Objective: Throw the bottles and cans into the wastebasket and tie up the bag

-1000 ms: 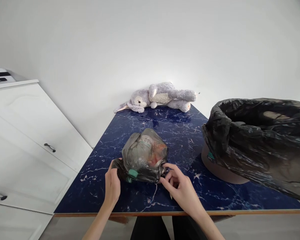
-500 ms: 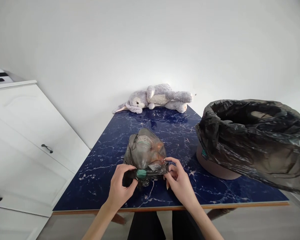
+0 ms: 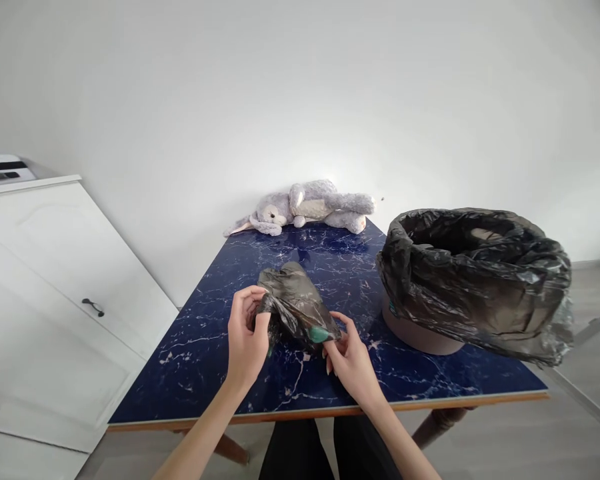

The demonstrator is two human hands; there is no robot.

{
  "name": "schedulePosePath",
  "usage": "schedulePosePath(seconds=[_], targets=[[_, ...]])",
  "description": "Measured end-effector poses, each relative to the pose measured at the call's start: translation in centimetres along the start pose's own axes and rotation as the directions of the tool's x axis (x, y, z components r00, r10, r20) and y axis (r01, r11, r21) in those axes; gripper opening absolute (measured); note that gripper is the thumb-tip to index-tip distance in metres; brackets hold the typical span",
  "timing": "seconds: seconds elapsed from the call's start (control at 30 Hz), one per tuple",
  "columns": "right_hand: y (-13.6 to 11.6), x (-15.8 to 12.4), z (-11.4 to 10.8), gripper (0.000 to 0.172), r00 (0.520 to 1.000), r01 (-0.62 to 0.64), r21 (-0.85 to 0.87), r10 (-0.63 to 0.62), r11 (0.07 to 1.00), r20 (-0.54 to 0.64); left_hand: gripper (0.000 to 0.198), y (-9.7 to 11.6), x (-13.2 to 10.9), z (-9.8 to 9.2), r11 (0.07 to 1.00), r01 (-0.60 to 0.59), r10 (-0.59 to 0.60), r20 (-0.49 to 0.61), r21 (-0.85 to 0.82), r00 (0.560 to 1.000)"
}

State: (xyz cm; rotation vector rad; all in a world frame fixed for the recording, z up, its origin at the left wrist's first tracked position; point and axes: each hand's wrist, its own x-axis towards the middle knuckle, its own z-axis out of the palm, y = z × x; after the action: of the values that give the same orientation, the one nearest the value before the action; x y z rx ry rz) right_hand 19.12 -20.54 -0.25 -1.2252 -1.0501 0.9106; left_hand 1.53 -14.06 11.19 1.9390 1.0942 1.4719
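Between my hands, near the front of the blue table, lies a thin dark plastic bag [image 3: 297, 297] with crumpled, folded edges and a green patch by its right side. My left hand [image 3: 247, 327] is closed on the bag's left edge, fingers bunched in the film. The fingers of my right hand [image 3: 347, 353] pinch the bag's right edge beside the green patch. Whatever the bag holds is mostly covered by its film now; only a rounded bulge shows at the far end.
A bin [image 3: 423, 337] lined with a large black bag [image 3: 480, 287] stands at the table's right, its liner hanging over the edge. A grey plush rabbit [image 3: 305, 205] lies against the wall at the back. White cabinets [image 3: 65, 300] stand to the left; the marbled tabletop [image 3: 190, 360] has a wooden front edge.
My left hand has risen and pulled film over the bag's contents. The green patch has shifted right towards my right hand. The view has turned slightly right.
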Motion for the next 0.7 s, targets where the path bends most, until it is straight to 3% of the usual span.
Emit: schedulePosePath(seconds=[0.13,0.3,0.43,0.53,0.63,0.7], targets=[[0.4,0.3,0.1,0.054,0.999,0.031,0.08,-0.028,0.996,-0.04,0.017,1.3,1.4,1.0,1.0,-0.012,0.011,-0.066,-0.018,0.998],[0.3,0.1,0.0,0.043,0.983,0.087,0.175,-0.056,0.981,-0.175,0.015,2.8,3.2,1.8,0.995,-0.094,0.089,-0.123,-0.034,0.988],[-1.0,-2.0,0.3,0.028,0.935,0.21,0.003,-0.2,0.978,-0.294,0.012,3.8,3.9,2.3,0.988,-0.157,0.156,-0.076,-0.011,0.985],[-3.3,-3.2,1.0,0.026,0.941,0.298,-0.189,-0.321,0.936,-0.108,0.012,4.0,3.7,2.8,0.981,-0.194,0.195,-0.022,0.007,0.981],[-5.6,-2.9,2.0,0.051,0.957,0.289,-0.25,-0.279,0.924,0.077,0.014,4.3,3.3,3.2,0.979,-0.206,0.206,0.008,0.002,0.979],[-6.4,-2.3,2.5,0.046,0.967,0.253,-0.273,-0.233,0.928,0.102,0.014,4.7,3.3,3.2,0.981,-0.196,0.195,0.019,0.004,0.981]])
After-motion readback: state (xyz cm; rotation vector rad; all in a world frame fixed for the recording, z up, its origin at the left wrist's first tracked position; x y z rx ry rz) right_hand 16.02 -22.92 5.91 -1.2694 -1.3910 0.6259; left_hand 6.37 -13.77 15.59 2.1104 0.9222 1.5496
